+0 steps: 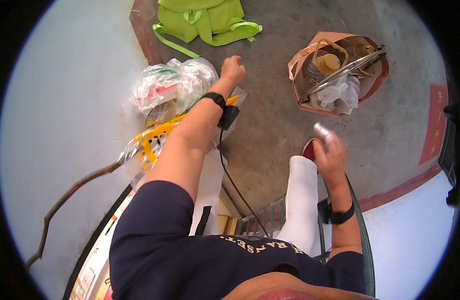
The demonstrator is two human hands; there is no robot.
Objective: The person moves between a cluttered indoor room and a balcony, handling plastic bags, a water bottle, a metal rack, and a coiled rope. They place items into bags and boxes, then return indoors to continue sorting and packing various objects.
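Note:
My left hand (233,71) reaches forward with its fingers loosely bent, just right of a heap of clear plastic bags (192,73). Nothing shows in it. A white box with a red edge (166,93) shows through the plastic. Under my left forearm lies a yellow printed plastic bag (157,140), partly hidden. My right hand (332,155) is raised over the floor near my right shoe (309,149), thumb and index finger apart. Something pale and shiny covers the index fingertip; blur hides what it is.
A salmon-coloured bag (380,80) stands ahead with yellow-capped containers (328,63), metal rods (346,71) and white plastic (337,95). A lime-green backpack (203,22) lies farther off. A bent branch (67,197) leans at left. A black cable (233,182) hangs from my left wrist.

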